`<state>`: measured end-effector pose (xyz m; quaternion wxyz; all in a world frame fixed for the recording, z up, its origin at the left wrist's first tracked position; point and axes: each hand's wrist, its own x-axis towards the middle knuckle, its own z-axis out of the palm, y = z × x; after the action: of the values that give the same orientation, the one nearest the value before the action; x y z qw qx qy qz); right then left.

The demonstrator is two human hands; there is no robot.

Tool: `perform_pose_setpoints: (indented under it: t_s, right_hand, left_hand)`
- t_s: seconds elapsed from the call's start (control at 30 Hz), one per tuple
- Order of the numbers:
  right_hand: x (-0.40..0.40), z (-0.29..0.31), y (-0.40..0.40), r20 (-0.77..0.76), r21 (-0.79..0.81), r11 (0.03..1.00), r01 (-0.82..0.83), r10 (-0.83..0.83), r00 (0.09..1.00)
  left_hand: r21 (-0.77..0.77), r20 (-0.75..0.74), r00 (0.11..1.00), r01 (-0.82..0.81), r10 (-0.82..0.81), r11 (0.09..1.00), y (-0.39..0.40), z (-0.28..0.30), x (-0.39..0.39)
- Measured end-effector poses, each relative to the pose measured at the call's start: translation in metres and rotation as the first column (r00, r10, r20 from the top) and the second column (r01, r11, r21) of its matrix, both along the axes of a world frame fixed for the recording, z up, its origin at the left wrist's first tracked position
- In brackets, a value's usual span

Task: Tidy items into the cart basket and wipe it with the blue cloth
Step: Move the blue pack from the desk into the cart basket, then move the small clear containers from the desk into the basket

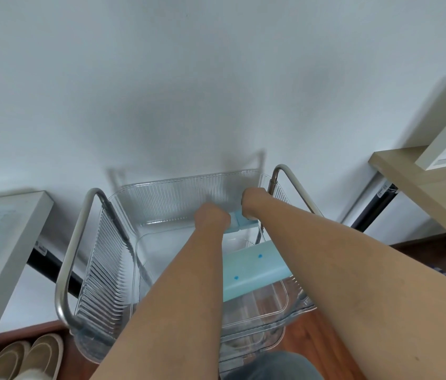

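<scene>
Low in the frame your two forearms reach over a pale blue pack (pixel 254 266) lying across the clear cart basket (pixel 167 198), and at centre your left hand (pixel 212 216) and right hand (pixel 253 201) both meet a small blue cloth (pixel 241 223) — how either hand grips it, you cannot tell.

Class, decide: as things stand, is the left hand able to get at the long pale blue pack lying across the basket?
Probably yes: the blue pack lies uncovered just right of the left hand's forearm.
</scene>
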<state>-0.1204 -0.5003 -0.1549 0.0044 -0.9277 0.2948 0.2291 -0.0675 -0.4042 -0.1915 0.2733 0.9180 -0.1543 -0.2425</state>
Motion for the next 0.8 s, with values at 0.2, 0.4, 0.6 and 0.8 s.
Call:
perform_pose_setpoints:
  t_s: [0.2,0.4,0.6,0.8]
  right_hand:
    - [-0.008,0.023,0.013,0.055,-0.034,0.998,0.047,-0.045,0.997]
    - [-0.003,0.100,0.053,0.448,0.208,0.978,-0.001,-0.095,0.889]
    - [-0.007,0.136,0.081,0.649,0.524,0.835,-0.169,-0.263,0.714]
    - [0.013,0.157,0.150,0.771,0.553,0.710,-0.435,-0.238,0.591]
  left_hand:
    - [-0.090,-0.094,0.995,-0.029,0.021,0.996,0.014,0.020,0.002]
    - [-0.358,-0.067,0.996,-0.083,0.063,0.930,0.074,0.098,0.021]
    - [-0.551,0.085,0.996,0.024,0.028,0.834,0.125,0.171,0.024]
    - [-0.620,0.326,0.939,0.124,0.111,0.774,0.248,0.217,0.041]
